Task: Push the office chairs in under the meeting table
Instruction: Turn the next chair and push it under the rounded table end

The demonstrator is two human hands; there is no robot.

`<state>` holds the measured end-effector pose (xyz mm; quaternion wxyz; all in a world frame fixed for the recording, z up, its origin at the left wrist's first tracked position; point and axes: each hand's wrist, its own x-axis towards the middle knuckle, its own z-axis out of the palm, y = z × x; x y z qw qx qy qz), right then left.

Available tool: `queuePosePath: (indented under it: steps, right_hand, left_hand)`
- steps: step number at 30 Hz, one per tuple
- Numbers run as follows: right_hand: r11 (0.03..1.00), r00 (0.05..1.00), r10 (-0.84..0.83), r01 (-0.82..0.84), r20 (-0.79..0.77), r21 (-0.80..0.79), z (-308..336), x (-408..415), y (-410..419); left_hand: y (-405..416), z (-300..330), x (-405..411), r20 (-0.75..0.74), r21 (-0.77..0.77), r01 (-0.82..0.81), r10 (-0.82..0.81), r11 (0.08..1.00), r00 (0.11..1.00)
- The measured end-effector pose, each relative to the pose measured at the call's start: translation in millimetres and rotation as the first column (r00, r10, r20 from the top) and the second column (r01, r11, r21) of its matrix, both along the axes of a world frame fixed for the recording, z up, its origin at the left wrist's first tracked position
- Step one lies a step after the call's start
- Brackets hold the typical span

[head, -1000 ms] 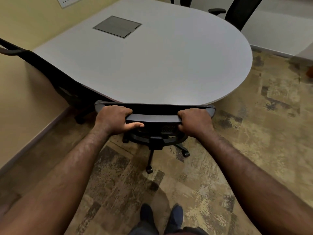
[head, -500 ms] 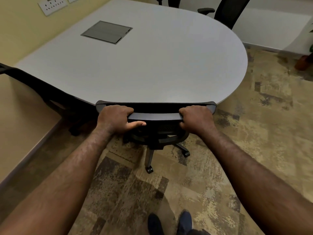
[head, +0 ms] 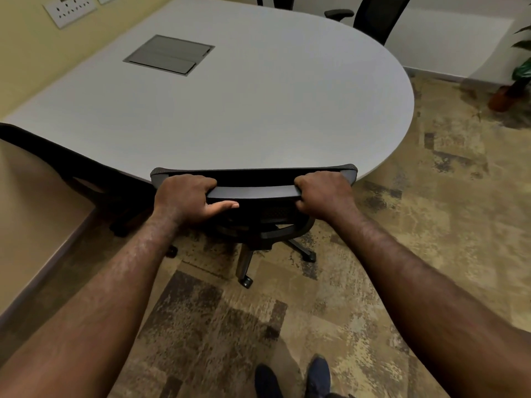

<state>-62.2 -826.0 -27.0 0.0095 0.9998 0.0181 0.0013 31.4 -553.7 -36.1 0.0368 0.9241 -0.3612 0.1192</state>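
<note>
Over the last second we kept both hands clamped on the top rail of the black mesh-backed office chair (head: 254, 182): left hand (head: 184, 198) at one end, right hand (head: 324, 193) at the other. The chair rolled in; its backrest now met the edge of the pale grey rounded meeting surface (head: 244, 104), seat hidden beneath. This chair looked done; the black chair across the surface (head: 379, 15) likely came next.

A black office chair (head: 253, 179) sits against a pale grey counter (head: 258, 110). The carpet (head: 402, 225) is mottled tan and dark brown; the wall (head: 26, 53) is yellow.
</note>
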Motion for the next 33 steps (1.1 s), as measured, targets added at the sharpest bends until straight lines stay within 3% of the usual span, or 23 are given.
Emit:
queuePosePath:
  steps: [9,13,18,21,28,33]
  right_hand:
    - [1.000,0.999,-0.025,0.024,0.048,0.017,-1,-4,4]
    - [0.987,0.983,0.025,-0.053,0.181,0.150,-9,-17,-2]
    - [0.981,0.968,0.009,-0.057,0.252,0.185,-5,-55,-28]
    - [0.987,0.969,-0.064,0.027,0.238,0.156,5,-79,-52]
    - [0.969,0.942,-0.224,0.190,0.248,0.155,23,-120,-118]
    - [0.957,0.910,-0.288,0.265,0.297,0.118,32,-139,-181]
  left_hand:
    - [4,0,2,-0.031,0.007,0.011,-0.011,1.000,0.999]
    - [7,3,0,-0.083,0.012,0.032,-0.031,0.999,0.996]
    - [0,6,-9,-0.136,-0.156,0.057,-0.078,0.986,0.988]
    - [-25,15,-17,-0.112,-0.245,0.113,-0.144,0.963,0.983]
    - [-123,45,-41,0.015,-0.276,0.280,-0.287,0.920,0.958]
    - [-196,57,-53,0.075,-0.258,0.266,-0.255,0.929,0.964]
